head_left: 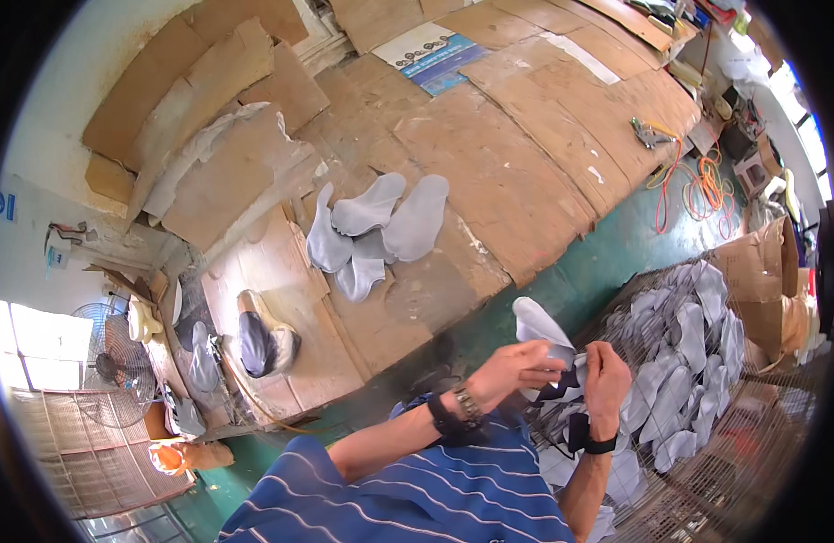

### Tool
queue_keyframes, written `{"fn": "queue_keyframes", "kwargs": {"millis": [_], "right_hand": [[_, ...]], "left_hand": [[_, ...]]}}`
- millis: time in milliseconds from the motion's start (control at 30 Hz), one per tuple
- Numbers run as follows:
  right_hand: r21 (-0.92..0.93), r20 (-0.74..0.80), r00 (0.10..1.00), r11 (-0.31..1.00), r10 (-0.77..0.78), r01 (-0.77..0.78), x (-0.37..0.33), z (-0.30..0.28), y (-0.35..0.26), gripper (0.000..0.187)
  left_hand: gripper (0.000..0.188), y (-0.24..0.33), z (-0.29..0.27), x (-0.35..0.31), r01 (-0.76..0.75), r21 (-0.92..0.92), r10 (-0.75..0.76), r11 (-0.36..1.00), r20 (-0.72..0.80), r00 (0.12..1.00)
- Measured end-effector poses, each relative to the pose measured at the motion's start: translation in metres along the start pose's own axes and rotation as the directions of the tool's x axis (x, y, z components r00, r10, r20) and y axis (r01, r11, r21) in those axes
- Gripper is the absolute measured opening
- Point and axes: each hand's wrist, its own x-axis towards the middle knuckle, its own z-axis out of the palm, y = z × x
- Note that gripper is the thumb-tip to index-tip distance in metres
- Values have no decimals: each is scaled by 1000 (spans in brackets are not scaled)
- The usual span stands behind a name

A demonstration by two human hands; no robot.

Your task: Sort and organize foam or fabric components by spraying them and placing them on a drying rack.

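Both my hands are closed on a pale grey insole-shaped piece (536, 321), held tilted in front of my body at the wire basket's edge. My left hand (524, 366) pinches it near its middle, its rounded end sticking up past the fingers. Curled fingers of my right hand (607, 380) grip the lower right part, where a dark edge shows. Beneath and right of my hands, a large wire basket (725, 489) holds many similar grey pieces (675, 362). Several more grey pieces (417, 217) lie in a loose cluster on the cardboard-covered table (489, 172).
A dark-and-cream shoe-shaped form (263, 339) stands on the table's near left end. A standing fan (114, 364) is at the left. Pliers-like tool (651, 133) and orange hose (707, 185) lie at the far right. A cardboard box (757, 281) stands behind the basket.
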Motion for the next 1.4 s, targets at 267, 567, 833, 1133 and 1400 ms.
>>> {"fn": "queue_keyframes", "kwargs": {"millis": [267,567,833,1133,1400], "right_hand": [[-63,107,993,997,-42,49,19,14,-49,18],[-97,85,989,987,-120,128,20,42,-77,39],[-79,42,996,994,-73,76,21,50,-89,24],[-252,212,977,965,-19,73,14,43,-63,19],[-198,99,957,948,273,-250,-18,-42,-23,22]], "left_hand": [[55,24,-41,-16,-180,20,181,984,-91,979],[67,51,-38,-22,-172,172,169,970,34,985],[68,60,-37,-18,-159,330,127,931,117,985],[63,105,-71,-25,-28,771,77,636,-28,997],[48,132,-160,-76,-114,745,519,658,-338,785]]}}
